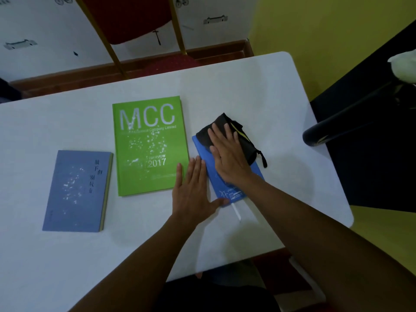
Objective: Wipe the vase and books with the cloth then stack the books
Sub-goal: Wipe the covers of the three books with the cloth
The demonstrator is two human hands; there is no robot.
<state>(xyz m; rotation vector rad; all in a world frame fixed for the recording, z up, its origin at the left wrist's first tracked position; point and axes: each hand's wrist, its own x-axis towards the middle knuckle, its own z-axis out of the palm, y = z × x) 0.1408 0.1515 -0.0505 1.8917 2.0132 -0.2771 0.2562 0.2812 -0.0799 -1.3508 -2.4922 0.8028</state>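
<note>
Three books lie flat on the white table (67,122). A pale blue book (74,194) is at the left, a large green book (148,143) marked MCC 2017 in the middle, and a bright blue book (208,163) at the right. My right hand (227,152) presses flat on a black cloth (245,140) that lies over the far end of the bright blue book. My left hand (193,190) lies flat with fingers apart, its thumb on the book's near corner. A dark vase (315,136) with a white flower (405,66) stands at the table's right edge.
A red chair (130,19) with gold legs stands beyond the far edge of the table. White panels line the back wall and a yellow wall lies to the right. A dark surface (371,154) sits beside the table on the right.
</note>
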